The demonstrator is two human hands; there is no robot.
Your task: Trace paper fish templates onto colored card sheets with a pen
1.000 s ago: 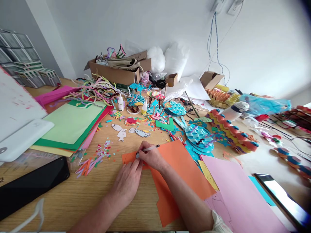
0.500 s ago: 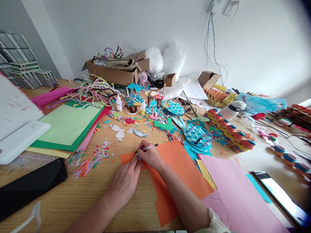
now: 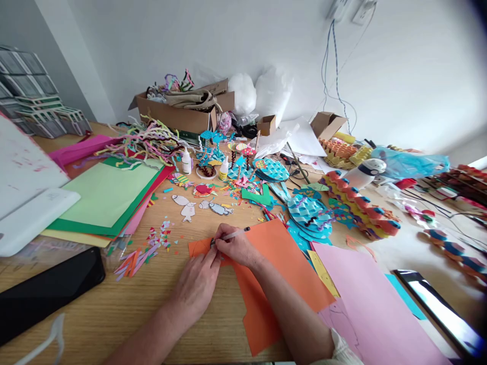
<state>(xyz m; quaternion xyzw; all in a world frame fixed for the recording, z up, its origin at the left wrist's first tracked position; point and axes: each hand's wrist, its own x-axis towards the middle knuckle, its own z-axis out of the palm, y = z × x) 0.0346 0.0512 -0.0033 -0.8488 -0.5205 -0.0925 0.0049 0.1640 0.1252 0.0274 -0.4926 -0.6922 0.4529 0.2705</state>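
Note:
In my right hand (image 3: 238,248) is a pen (image 3: 235,234) with a pale barrel and a dark end, its tip pointing down to the left. Beneath the hand lies a large sheet of orange paper (image 3: 281,263), with thin drawn lines on its upper left corner (image 3: 198,247). My left hand (image 3: 198,281) rests with outstretched fingers at the corner's lower edge, its fingertips close to the pen tip. Just what those fingertips press on is partly hidden. Beyond the hands lie white paper fish cut-outs (image 3: 220,209) and a pale rabbit-like cut-out (image 3: 186,209).
Coloured paper scraps (image 3: 160,238) lie left of my hands, near a black phone (image 3: 53,291). Stacked coloured sheets (image 3: 102,195) lie farther left. Glue bottles (image 3: 186,162) stand behind. Pink paper (image 3: 369,294), a second phone (image 3: 437,309) and blue woven paper crafts (image 3: 310,210) are at the right.
The pen and my right hand have shifted very slightly. My left hand and the orange paper look the same.

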